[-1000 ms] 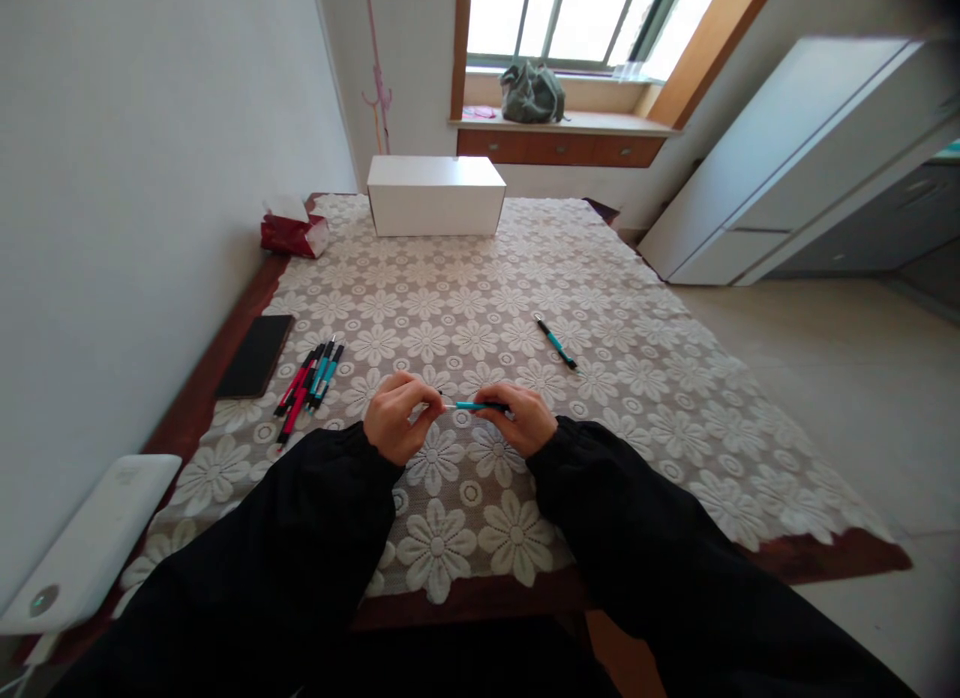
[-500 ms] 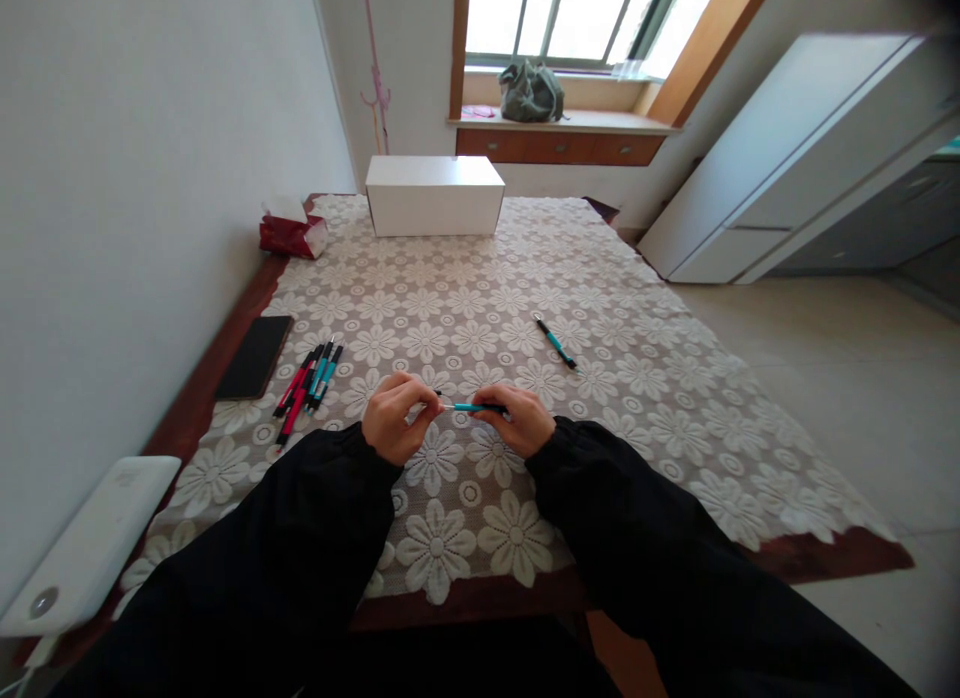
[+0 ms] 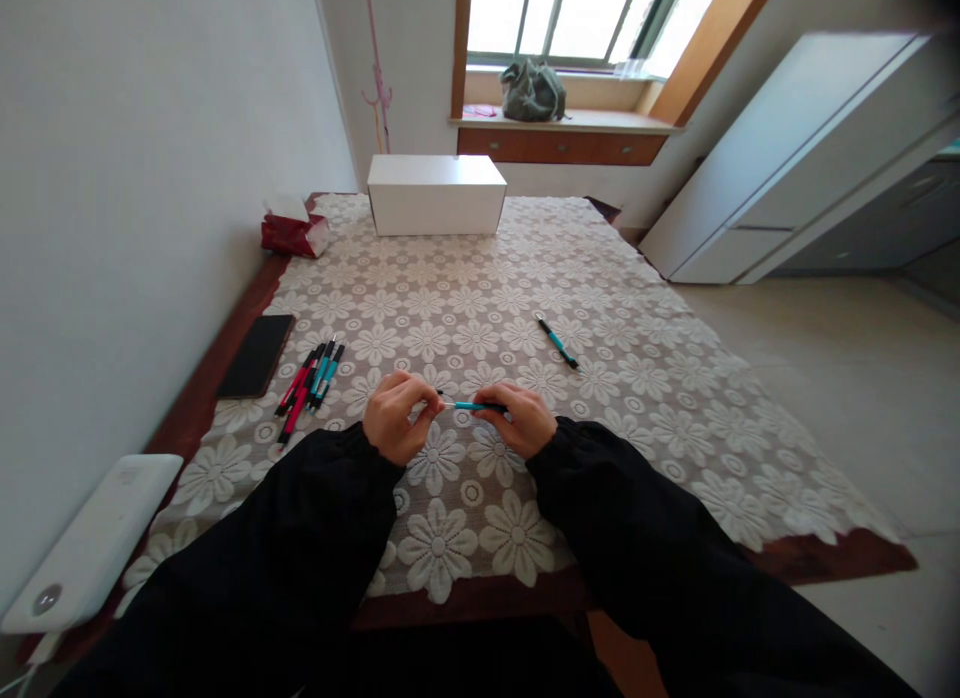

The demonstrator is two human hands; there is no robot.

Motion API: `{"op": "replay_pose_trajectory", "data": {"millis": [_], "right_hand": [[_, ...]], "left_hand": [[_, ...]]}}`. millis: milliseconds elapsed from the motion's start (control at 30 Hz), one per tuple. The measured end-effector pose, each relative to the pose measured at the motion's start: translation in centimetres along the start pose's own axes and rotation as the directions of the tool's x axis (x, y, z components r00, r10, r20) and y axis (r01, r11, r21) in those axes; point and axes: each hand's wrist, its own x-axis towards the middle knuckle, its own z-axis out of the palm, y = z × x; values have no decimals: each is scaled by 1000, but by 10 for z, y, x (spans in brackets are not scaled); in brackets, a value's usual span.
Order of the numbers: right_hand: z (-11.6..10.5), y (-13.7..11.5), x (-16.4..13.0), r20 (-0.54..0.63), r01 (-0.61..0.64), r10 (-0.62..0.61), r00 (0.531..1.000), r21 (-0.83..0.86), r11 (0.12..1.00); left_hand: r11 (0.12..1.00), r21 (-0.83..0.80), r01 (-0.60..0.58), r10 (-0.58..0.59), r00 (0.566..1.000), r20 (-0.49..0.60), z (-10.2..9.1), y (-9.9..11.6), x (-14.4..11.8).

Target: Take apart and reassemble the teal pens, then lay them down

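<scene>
1. Left hand [image 3: 397, 418]: fingers curled closed around the pale left end of a teal pen [image 3: 469, 406]. The exact contact is hidden behind the knuckles.
2. Right hand [image 3: 517, 418]: fingers pinched closed on the dark right end of the same pen. Only the teal middle of the barrel shows between the two hands.
3. The pen is held level, just above the lace cloth [image 3: 637, 398], near the front middle of the tabletop [image 3: 247, 308]. Whether it touches the cloth cannot be told.
4. Both forearms are in black sleeves [image 3: 322, 508]; these cover the near edge of the cloth and cut off at the frame bottom.
5. Left of the hands: a bundle of red and teal pens [image 3: 307, 380] lying close together; the exact count is hard to make out. Beyond it, a black phone [image 3: 256, 354] at the left edge, on bare wood.
6. Right and ahead: a single teal pen [image 3: 556, 341] lying alone at a slant, well apart from the hands.
7. Far end: white box [image 3: 436, 194] and a red tissue pack [image 3: 289, 232] near the wall.
8. Near left corner: a white device [image 3: 90, 543], partly out of frame.
9. Open cloth lies between the hands and the box and out to the right edge, where the cloth ends ragged over the wood.
</scene>
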Motion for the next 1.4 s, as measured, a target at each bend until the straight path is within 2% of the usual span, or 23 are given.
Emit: {"op": "replay_pose_trajectory", "data": {"millis": [167, 367, 533, 867, 1100, 1267, 1400], "right_hand": [[-1, 1, 0, 19, 7, -6, 1000, -11, 1000], [-3, -2, 1, 13, -13, 14, 1000, -65, 998], [-3, -2, 1, 29, -28, 29, 999, -6, 1000], [0, -5, -1, 66, -8, 8, 998, -4, 1000], [-1, -9, 2, 63, -41, 31, 998, 155, 987], [0, -10, 2, 35, -104, 98, 995, 256, 961], [0, -9, 2, 1, -119, 125, 992, 299, 947]], "left_hand": [[996, -93, 15, -13, 1000, 27, 1, -1, 0], [997, -81, 18, -15, 999, 37, 3, -5, -2], [999, -46, 7, -6, 999, 37, 3, -6, -1], [997, -83, -8, 6, 1000, -24, 2, -3, -1], [997, -68, 24, -21, 999, 49, 0, -3, 2], [999, 48, 17, -23, 993, 112, 2, -8, 2], [974, 218, 59, -99, 980, 175, 4, -17, 1]]}}
